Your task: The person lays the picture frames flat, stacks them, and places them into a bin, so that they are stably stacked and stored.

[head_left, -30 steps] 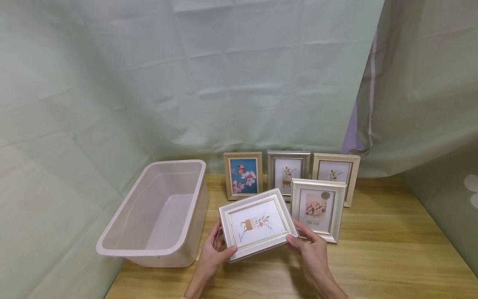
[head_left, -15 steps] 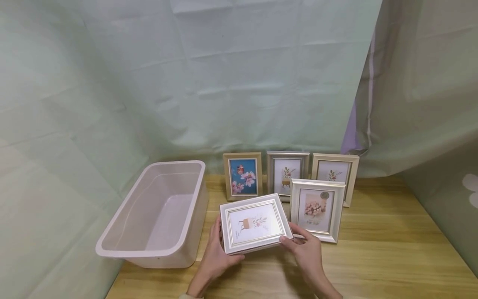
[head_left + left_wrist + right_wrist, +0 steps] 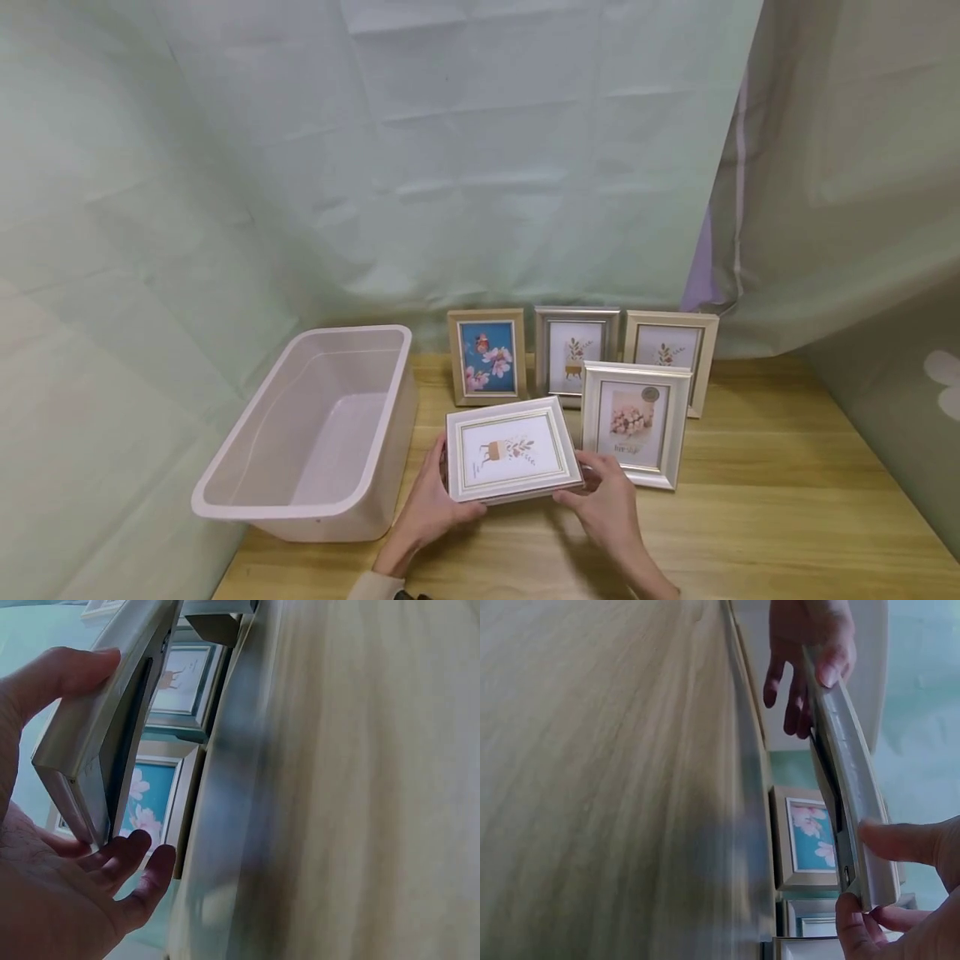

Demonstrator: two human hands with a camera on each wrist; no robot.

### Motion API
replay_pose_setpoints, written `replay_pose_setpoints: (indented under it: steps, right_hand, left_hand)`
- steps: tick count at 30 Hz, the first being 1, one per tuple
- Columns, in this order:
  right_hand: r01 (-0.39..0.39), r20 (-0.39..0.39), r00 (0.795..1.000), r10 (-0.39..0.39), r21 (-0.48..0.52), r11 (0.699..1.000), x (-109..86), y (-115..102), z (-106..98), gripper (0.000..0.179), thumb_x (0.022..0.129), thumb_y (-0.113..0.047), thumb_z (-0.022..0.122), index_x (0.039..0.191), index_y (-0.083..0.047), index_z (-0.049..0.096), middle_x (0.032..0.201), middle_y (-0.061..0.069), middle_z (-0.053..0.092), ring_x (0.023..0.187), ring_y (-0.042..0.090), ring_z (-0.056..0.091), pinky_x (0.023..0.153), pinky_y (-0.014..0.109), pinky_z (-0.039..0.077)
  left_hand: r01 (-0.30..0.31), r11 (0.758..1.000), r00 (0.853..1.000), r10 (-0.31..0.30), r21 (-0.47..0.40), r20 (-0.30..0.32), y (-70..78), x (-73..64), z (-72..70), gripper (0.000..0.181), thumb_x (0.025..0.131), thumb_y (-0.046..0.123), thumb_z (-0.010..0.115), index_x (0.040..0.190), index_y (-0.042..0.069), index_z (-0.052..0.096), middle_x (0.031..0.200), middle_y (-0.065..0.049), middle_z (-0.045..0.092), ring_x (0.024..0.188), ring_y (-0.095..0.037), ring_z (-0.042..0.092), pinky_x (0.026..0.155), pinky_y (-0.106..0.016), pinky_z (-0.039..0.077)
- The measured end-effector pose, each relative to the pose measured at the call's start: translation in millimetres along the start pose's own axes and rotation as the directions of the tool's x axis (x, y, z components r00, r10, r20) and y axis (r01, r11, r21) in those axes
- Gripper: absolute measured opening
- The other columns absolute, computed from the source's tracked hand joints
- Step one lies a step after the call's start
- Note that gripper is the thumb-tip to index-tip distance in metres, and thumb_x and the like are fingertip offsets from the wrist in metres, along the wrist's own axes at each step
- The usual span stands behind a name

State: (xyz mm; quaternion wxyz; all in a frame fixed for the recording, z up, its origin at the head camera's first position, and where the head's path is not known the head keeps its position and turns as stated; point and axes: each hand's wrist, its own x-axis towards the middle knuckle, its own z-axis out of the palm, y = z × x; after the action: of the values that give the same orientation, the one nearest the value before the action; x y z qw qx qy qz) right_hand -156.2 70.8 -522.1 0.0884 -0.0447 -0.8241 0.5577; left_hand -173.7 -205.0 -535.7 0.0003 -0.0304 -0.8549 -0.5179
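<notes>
In the head view both hands hold a white picture frame (image 3: 513, 450) nearly flat above the table, its plant picture facing up and turned sideways. My left hand (image 3: 438, 504) grips its left end, thumb along the near edge. The right hand (image 3: 606, 507) pinches the near right corner. Seen from the left wrist, the left thumb (image 3: 75, 669) presses the frame's side while the fingers reach under its back. In the right wrist view, the right thumb (image 3: 904, 844) lies on the rim with fingertips beneath. The frame's dark back panel (image 3: 829, 780) faces the table.
Behind stand a gold frame with a blue flower picture (image 3: 487, 358), a silver-grey frame (image 3: 577, 357) and a champagne frame (image 3: 669, 350). Another white frame (image 3: 636, 429) stands upright just right of the held one. A deep plastic bin (image 3: 375, 467) sits at left on the wooden table (image 3: 787, 500).
The held frame has come down slightly and tipped flatter, its long edges now more level across the view. The right hand has shifted a little left with it. The standing frames and bin stay put.
</notes>
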Motion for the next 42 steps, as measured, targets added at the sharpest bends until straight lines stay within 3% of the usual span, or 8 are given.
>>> replay_pose_setpoints:
  steps: [10, 16, 22, 28, 33, 37, 42]
  right_hand:
    - [0.047, -0.02, 0.998, -0.052, -0.191, 0.98, 4.1, 3.5, 9.8, 0.063, 0.063, -0.001, 0.099, 0.122, 0.003, 0.079, 0.11, 0.019, 0.074, 0.09, 0.024, 0.074, 0.082, 0.032, 0.058]
    - [0.068, -0.003, 0.997, -0.071, -0.234, 0.97, 5.7, 5.9, 13.2, 0.06, 0.063, 0.0, 0.098, 0.12, 0.005, 0.079, 0.112, 0.021, 0.076, 0.09, 0.026, 0.072, 0.088, 0.047, 0.059]
    - [0.094, 0.044, 0.995, -0.085, -0.269, 0.958, 6.3, 8.6, 15.5, 0.061, 0.063, 0.002, 0.096, 0.12, 0.009, 0.077, 0.108, 0.022, 0.076, 0.085, 0.024, 0.071, 0.085, 0.048, 0.061]
    - [0.11, 0.045, 0.994, -0.101, -0.307, 0.945, 7.3, 10.0, 18.2, 0.059, 0.061, 0.003, 0.095, 0.118, 0.009, 0.078, 0.104, 0.022, 0.078, 0.09, 0.03, 0.071, 0.087, 0.051, 0.061]
    - [0.116, 0.042, 0.993, -0.108, -0.334, 0.936, 7.6, 11.3, 20.8, 0.059, 0.06, 0.004, 0.094, 0.117, 0.008, 0.079, 0.108, 0.026, 0.078, 0.098, 0.039, 0.073, 0.093, 0.056, 0.061]
    - [0.126, 0.044, 0.992, -0.119, -0.341, 0.931, 8.7, 12.0, 20.9, 0.056, 0.06, 0.005, 0.094, 0.115, 0.007, 0.08, 0.105, 0.023, 0.079, 0.096, 0.037, 0.073, 0.091, 0.054, 0.061]
    - [0.165, 0.037, 0.986, -0.162, -0.324, 0.931, 11.2, 21.2, 23.6, 0.052, 0.058, 0.006, 0.092, 0.108, 0.003, 0.083, 0.088, 0.011, 0.076, 0.082, 0.023, 0.065, 0.075, 0.041, 0.055]
  left_hand:
    - [0.032, 0.999, 0.999, -0.031, -0.025, 0.038, -5.8, 15.0, -2.0, 0.143, 0.056, 0.006, 0.101, 0.17, -0.009, 0.016, 0.173, -0.031, 0.036, 0.16, -0.046, 0.04, 0.134, -0.058, 0.027]
    - [0.034, 0.999, 0.998, -0.035, 0.01, 0.055, -12.5, 20.0, -1.1, 0.142, 0.054, 0.003, 0.1, 0.17, -0.008, 0.018, 0.171, -0.032, 0.04, 0.156, -0.047, 0.044, 0.134, -0.061, 0.027]
    - [0.006, 1.0, 0.996, -0.008, 0.029, 0.09, -17.6, 27.7, -2.3, 0.138, 0.053, 0.002, 0.098, 0.169, -0.006, 0.024, 0.167, -0.029, 0.046, 0.153, -0.044, 0.047, 0.133, -0.063, 0.028]
    - [-0.029, 0.999, 0.993, 0.025, 0.038, 0.112, -17.8, 32.0, -3.4, 0.137, 0.051, -0.002, 0.097, 0.169, -0.003, 0.027, 0.166, -0.026, 0.049, 0.153, -0.044, 0.047, 0.133, -0.065, 0.028]
    - [-0.019, 0.998, 0.994, 0.012, 0.057, 0.113, -16.7, 32.8, -1.2, 0.14, 0.05, -0.002, 0.097, 0.17, -0.003, 0.025, 0.167, -0.026, 0.046, 0.154, -0.044, 0.045, 0.133, -0.064, 0.028]
    - [0.016, 0.995, 0.995, -0.025, 0.095, 0.093, -16.6, 31.7, 0.4, 0.137, 0.052, 0.003, 0.097, 0.168, -0.007, 0.025, 0.167, -0.034, 0.041, 0.154, -0.051, 0.042, 0.132, -0.067, 0.029]
    - [0.005, 0.984, 0.999, -0.014, 0.179, 0.05, -20.7, 31.4, 0.4, 0.13, 0.055, 0.013, 0.099, 0.163, -0.01, 0.032, 0.159, -0.038, 0.045, 0.146, -0.057, 0.048, 0.125, -0.069, 0.038]
